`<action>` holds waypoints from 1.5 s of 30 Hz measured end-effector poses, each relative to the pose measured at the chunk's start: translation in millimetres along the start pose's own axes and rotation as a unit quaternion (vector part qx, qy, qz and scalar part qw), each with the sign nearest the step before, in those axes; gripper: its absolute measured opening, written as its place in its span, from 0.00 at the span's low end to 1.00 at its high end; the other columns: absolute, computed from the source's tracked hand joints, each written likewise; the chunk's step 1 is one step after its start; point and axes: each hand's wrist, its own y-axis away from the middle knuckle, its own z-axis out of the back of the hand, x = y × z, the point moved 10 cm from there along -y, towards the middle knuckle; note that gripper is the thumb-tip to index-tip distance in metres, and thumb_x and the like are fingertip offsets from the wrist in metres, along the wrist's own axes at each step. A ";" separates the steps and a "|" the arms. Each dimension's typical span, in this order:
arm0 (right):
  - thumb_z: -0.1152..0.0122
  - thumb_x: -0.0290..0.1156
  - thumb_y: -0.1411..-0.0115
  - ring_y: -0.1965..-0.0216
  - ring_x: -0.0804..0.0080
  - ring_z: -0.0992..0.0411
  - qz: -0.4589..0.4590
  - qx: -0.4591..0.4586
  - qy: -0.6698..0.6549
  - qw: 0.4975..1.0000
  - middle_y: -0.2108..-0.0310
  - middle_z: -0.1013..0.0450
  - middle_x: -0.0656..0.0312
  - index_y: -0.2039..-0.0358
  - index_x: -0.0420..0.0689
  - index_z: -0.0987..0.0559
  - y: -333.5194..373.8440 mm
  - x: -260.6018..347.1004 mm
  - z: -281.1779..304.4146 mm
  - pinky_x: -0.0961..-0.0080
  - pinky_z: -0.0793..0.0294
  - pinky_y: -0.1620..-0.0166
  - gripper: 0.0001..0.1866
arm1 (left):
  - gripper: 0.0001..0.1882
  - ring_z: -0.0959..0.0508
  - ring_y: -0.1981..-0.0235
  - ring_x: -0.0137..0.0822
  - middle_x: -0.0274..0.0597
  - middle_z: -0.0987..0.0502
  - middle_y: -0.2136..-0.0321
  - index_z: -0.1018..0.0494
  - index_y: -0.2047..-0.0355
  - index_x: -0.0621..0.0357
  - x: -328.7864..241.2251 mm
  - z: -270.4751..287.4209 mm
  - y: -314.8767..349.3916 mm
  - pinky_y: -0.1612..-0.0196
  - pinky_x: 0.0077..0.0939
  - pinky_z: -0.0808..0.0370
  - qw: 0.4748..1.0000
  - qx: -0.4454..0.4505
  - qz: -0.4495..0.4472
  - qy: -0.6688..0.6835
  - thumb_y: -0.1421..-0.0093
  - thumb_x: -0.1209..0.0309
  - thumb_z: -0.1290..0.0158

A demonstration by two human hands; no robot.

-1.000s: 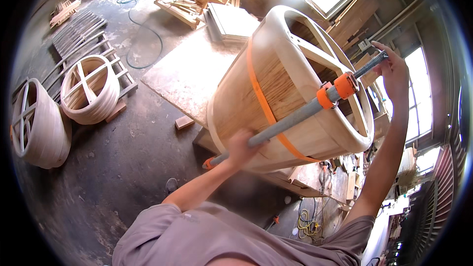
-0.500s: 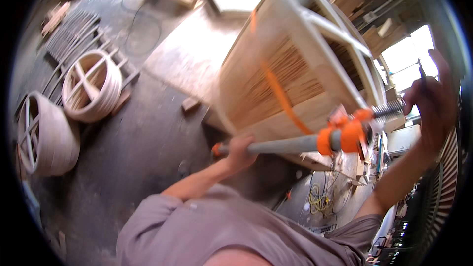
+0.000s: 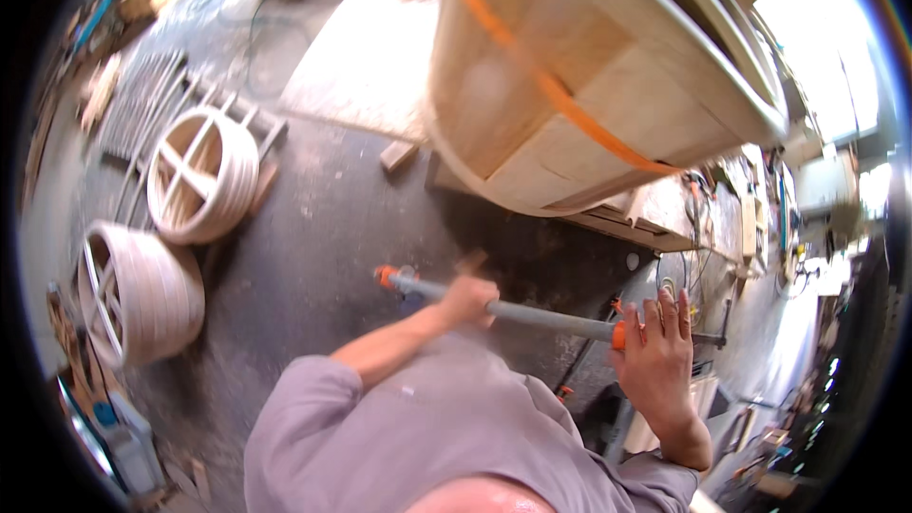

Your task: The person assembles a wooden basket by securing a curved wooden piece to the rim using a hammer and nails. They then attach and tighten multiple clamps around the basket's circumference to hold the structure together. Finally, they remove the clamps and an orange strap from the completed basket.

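A big tub of pale, smooth wooden staves, bound by an orange strap, lies tipped on the desk, while two rounded wooden hoop frames rest on the dusty grey floor. Below the tub, the person holds a long grey metal bar clamp level, one hand near each end to balance it. The left hand is closed round the bar, and the right hand lies against the orange jaw with fingers spread.

One camera sits on the person's head and looks down, close over the left hand, the right hand and the floor.
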 end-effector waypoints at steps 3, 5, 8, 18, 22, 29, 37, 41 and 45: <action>0.42 0.33 0.47 0.43 0.45 0.36 -0.099 0.054 0.079 0.991 0.57 0.27 0.44 0.58 0.33 0.22 53.6 -34.5 -64.2 0.44 0.52 0.33 0.19 | 0.09 0.24 0.77 0.49 0.44 0.26 0.81 0.29 0.83 0.53 -24.4 -32.4 11.2 0.74 0.42 0.27 0.998 0.067 0.005 -0.001 0.64 0.68 0.39; 0.45 0.31 0.45 0.45 0.46 0.35 -0.136 0.074 0.149 0.977 0.60 0.26 0.45 0.57 0.32 0.22 94.8 -47.5 -99.4 0.45 0.53 0.33 0.18 | 0.06 0.24 0.77 0.51 0.46 0.26 0.81 0.28 0.85 0.56 -57.5 -51.7 11.1 0.74 0.42 0.27 0.994 0.106 -0.009 0.015 0.58 0.70 0.42; 0.34 0.36 0.52 0.48 0.50 0.32 -0.099 0.076 0.008 0.992 0.68 0.25 0.48 0.61 0.39 0.23 139.2 -38.7 -143.3 0.49 0.44 0.38 0.19 | 0.07 0.23 0.75 0.51 0.46 0.24 0.80 0.26 0.83 0.56 -86.3 -116.6 27.6 0.71 0.43 0.26 0.978 0.205 -0.036 -0.016 0.58 0.67 0.41; 0.35 0.35 0.54 0.67 0.53 0.22 -0.303 0.176 -0.334 0.875 0.73 0.22 0.52 0.73 0.45 0.20 309.0 -15.9 -384.4 0.58 0.25 0.62 0.09 | 0.06 0.21 0.71 0.46 0.43 0.22 0.78 0.23 0.80 0.54 -197.4 -306.2 92.1 0.67 0.39 0.24 0.844 0.500 -0.138 -0.137 0.62 0.68 0.42; 0.35 0.36 0.54 0.64 0.50 0.23 -0.408 0.152 -0.431 0.790 0.71 0.22 0.50 0.72 0.46 0.19 370.3 -7.2 -447.6 0.55 0.26 0.59 0.10 | 0.08 0.25 0.63 0.44 0.41 0.27 0.71 0.26 0.77 0.55 -211.0 -352.3 98.2 0.61 0.38 0.25 0.854 0.489 -0.164 -0.060 0.59 0.69 0.41; 0.37 0.39 0.53 0.63 0.50 0.23 -0.569 0.214 -0.491 0.624 0.70 0.22 0.51 0.70 0.46 0.19 473.6 6.6 -533.2 0.57 0.25 0.58 0.12 | 0.11 0.24 0.57 0.48 0.47 0.25 0.63 0.24 0.65 0.55 -131.1 -370.0 84.4 0.54 0.41 0.26 0.846 0.525 0.063 -0.066 0.46 0.64 0.43; 0.33 0.45 0.54 0.62 0.50 0.23 -0.720 0.179 -0.475 0.473 0.66 0.22 0.49 0.69 0.44 0.19 523.9 -67.5 -624.8 0.58 0.25 0.59 0.18 | 0.14 0.21 0.60 0.52 0.53 0.20 0.65 0.20 0.67 0.57 33.8 -318.6 81.2 0.55 0.45 0.26 0.831 0.458 0.268 -0.168 0.47 0.62 0.48; 0.35 0.46 0.53 0.62 0.51 0.22 -0.765 0.101 -0.454 0.445 0.67 0.21 0.48 0.65 0.40 0.19 553.7 -112.8 -703.6 0.57 0.26 0.57 0.22 | 0.15 0.22 0.60 0.53 0.51 0.20 0.64 0.21 0.66 0.54 63.5 -313.4 112.7 0.56 0.46 0.25 0.803 0.470 0.303 -0.204 0.47 0.59 0.47; 0.40 0.46 0.50 0.56 0.45 0.25 -0.763 0.132 -0.419 0.475 0.61 0.24 0.41 0.63 0.34 0.21 607.9 -158.1 -850.1 0.54 0.29 0.53 0.25 | 0.14 0.22 0.61 0.53 0.52 0.20 0.65 0.21 0.66 0.54 62.8 -336.7 143.5 0.57 0.46 0.26 0.811 0.416 0.365 -0.190 0.46 0.61 0.49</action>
